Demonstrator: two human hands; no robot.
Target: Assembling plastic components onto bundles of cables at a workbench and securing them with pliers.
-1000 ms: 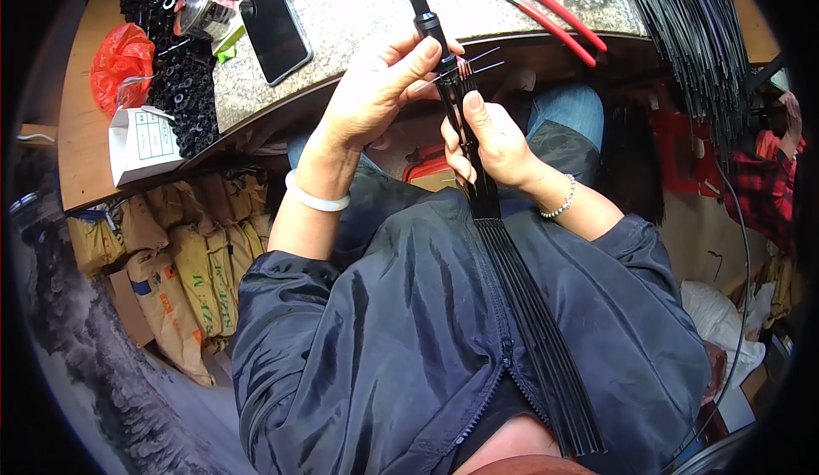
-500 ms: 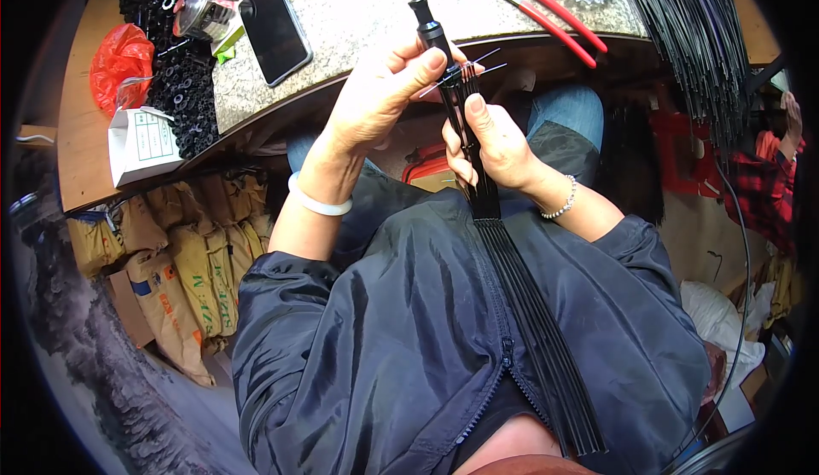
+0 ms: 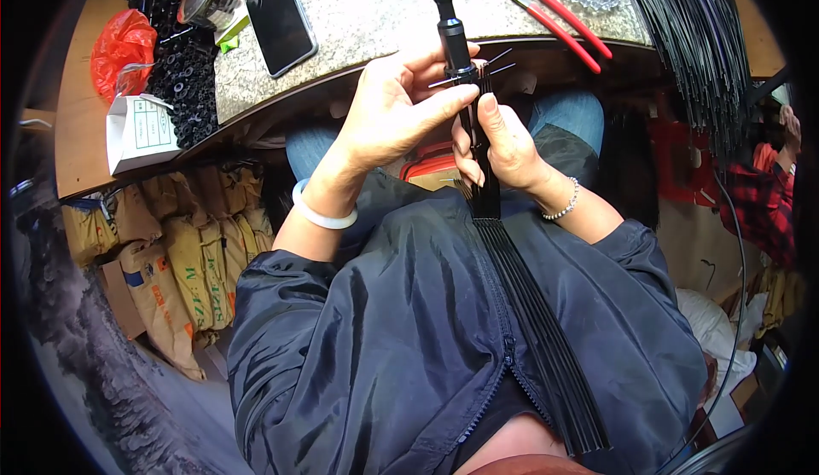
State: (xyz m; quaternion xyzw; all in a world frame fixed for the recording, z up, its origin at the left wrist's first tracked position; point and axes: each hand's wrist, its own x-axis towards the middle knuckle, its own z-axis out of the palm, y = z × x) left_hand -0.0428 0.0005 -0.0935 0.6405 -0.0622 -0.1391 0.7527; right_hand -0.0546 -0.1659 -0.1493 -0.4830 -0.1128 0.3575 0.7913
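A bundle of thin black ribs (image 3: 546, 338), like those of an umbrella frame, runs down the front of my dark jacket. My right hand (image 3: 514, 151) is closed round its upper part, thumb pointing up. Above that grip stands a stepped black tubular fitting (image 3: 453, 42), nearly upright. My left hand (image 3: 384, 117) pinches around its flanged base, the thumb laid across the front and the fingers partly hidden behind. Thin wire ends (image 3: 502, 55) stick out sideways beside the flange. Both hands are over my lap, just before the table edge; how the ribs join the fitting is hidden.
Red-handled pliers (image 3: 554, 23) and a black phone (image 3: 280, 23) lie on the speckled tabletop (image 3: 367, 6). Small black parts (image 3: 194, 104), a red bag (image 3: 124, 53) and a white box (image 3: 141, 138) are at left. Black rods (image 3: 699, 49) overhang the right edge; another person's plaid sleeve (image 3: 755, 189) shows beyond.
The fitting has shifted slightly right and stands more upright. My left hand has moved right, its thumb sliding from the fitting's side down across its base. The right hand keeps its grip.
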